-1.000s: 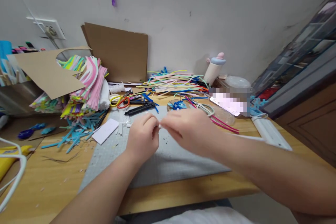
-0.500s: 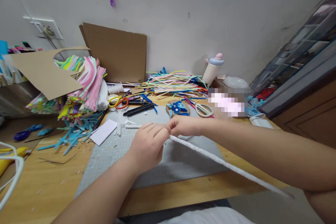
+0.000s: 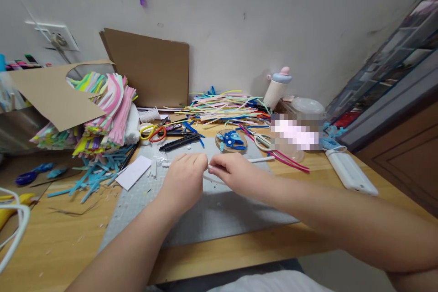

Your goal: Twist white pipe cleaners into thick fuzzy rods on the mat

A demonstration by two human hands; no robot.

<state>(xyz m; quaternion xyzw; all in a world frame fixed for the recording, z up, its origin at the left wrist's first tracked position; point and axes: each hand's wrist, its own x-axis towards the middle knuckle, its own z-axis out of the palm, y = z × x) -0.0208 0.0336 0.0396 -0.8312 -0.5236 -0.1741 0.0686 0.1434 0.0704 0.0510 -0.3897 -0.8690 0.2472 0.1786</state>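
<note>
Both hands meet over the grey cutting mat (image 3: 205,219). My left hand (image 3: 185,182) is closed, fingers curled round a white pipe cleaner (image 3: 262,159). A short white end shows left of this hand. Close beside it, my right hand (image 3: 232,171) pinches the same white pipe cleaner with thumb and fingers. The pipe cleaner passes behind the right hand and sticks out beyond it. A thin white curve hangs just below the gap between the hands. Most of the held part is hidden by my fingers. Behind the hands lies a round piece with blue flowers (image 3: 231,140).
Scissors with red and yellow handles (image 3: 152,132), black tool (image 3: 179,142), and white card (image 3: 134,172) lie left. Pale-handled scissors (image 3: 263,141), magenta strips (image 3: 290,162), and a white power bank (image 3: 352,171) lie right. Behind are loose pipe cleaners (image 3: 222,109) and a bottle (image 3: 276,89).
The long white pipe cleaner that slanted toward the lower right now lies further back, its end behind my right hand. Both hands have shifted slightly left, and the power bank is now uncovered.
</note>
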